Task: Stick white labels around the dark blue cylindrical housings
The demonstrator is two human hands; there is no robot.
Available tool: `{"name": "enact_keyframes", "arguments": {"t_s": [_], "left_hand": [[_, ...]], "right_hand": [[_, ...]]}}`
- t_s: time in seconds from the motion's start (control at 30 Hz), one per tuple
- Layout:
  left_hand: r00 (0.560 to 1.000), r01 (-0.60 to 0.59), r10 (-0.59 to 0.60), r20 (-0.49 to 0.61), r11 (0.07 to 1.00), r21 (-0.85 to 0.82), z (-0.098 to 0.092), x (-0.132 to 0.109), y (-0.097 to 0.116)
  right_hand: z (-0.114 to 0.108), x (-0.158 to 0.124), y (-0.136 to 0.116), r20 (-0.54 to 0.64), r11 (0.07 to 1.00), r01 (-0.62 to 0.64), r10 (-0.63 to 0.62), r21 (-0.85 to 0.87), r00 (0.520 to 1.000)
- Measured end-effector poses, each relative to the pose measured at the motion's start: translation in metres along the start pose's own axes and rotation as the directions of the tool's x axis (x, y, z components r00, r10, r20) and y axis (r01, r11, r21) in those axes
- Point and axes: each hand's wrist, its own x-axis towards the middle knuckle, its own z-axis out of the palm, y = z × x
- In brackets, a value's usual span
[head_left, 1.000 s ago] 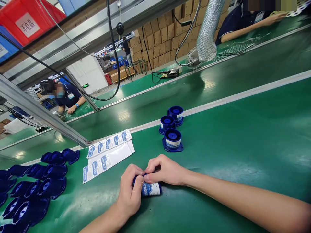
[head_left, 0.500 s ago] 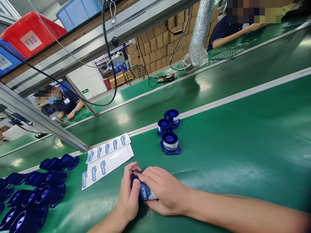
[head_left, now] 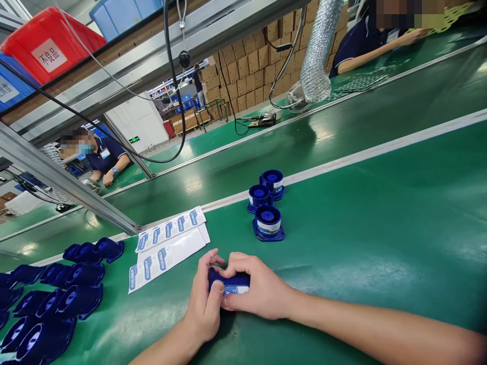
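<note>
Both my hands hold one blue plastic part [head_left: 231, 282] with a white label, low on the green belt [head_left: 380, 228]. My left hand [head_left: 204, 301] grips its left end, thumb on top. My right hand [head_left: 255, 289] wraps over its right side, fingers pressed on the label. Three labelled blue parts [head_left: 268, 222] stand upright just beyond my hands. Sheets of blue-and-white labels [head_left: 167, 243] lie to the left of my hands. A pile of unlabelled blue parts [head_left: 53, 299] fills the lower left.
A metal frame bar [head_left: 68, 185] slants across the left. A second green belt [head_left: 266, 152] runs behind a white divider strip. Other people work at the far left and top right. A silver duct hose [head_left: 317, 56] hangs above; cardboard boxes are stacked behind.
My hands have turned the blue part between them: the label showed more of its face before, and now only a strip shows under my right fingers. The three standing parts have not moved.
</note>
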Motion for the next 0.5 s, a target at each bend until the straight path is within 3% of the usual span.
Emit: {"name": "enact_keyframes", "arguments": {"t_s": [0.27,0.5], "left_hand": [[0.998,-0.018,0.02,0.059,1.0,-0.024,-0.001,0.004,0.003],[0.997,0.007,-0.003,0.072,0.998,-0.056,-0.004,0.006,0.009]], "right_hand": [[-0.011,0.009,0.007,0.045,0.997,-0.035,0.032,0.068,0.998],[-0.025,0.004,0.001,0.129,0.997,-0.07,0.066,0.026,0.989]]}}
